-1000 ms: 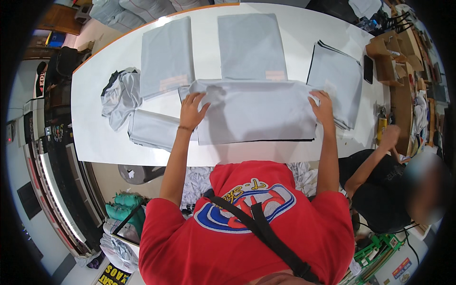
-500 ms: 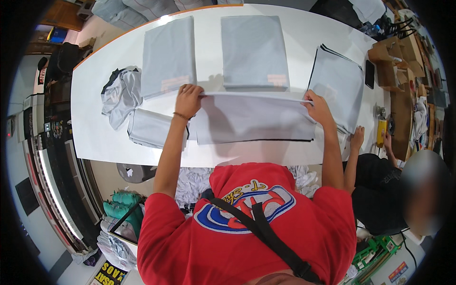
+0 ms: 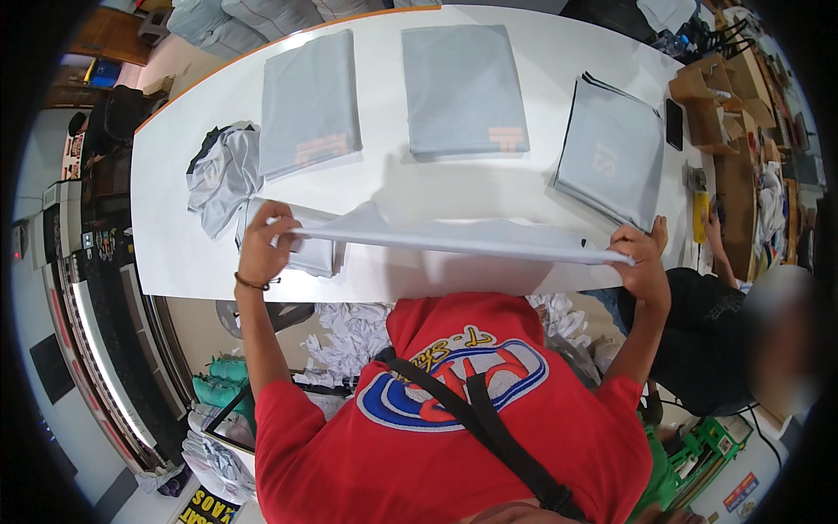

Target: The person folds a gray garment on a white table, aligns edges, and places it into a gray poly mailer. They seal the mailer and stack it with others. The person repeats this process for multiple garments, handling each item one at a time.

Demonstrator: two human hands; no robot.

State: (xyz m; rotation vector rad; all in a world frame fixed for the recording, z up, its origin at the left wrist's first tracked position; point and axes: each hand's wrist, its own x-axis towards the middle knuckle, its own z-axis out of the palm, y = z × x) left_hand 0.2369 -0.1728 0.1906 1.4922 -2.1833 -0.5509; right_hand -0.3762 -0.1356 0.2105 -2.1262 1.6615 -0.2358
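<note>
Left hand [image 3: 269, 240]: closed on cloth [image 3: 454, 237], left of centre.
Right hand [image 3: 641, 259]: closed on its other end, right of centre.
Cloth: even tension, level ends should limit creases.

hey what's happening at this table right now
A person in a red shirt holds a grey cloth stretched between both hands over the near part of the white table: the left hand grips one end, the right hand the other. Beyond it lie a left folded grey piece, a middle one and a right-hand stack. A crumpled grey cloth lies at the left. At the right, a co-worker in black has one hand by the table edge.
</note>
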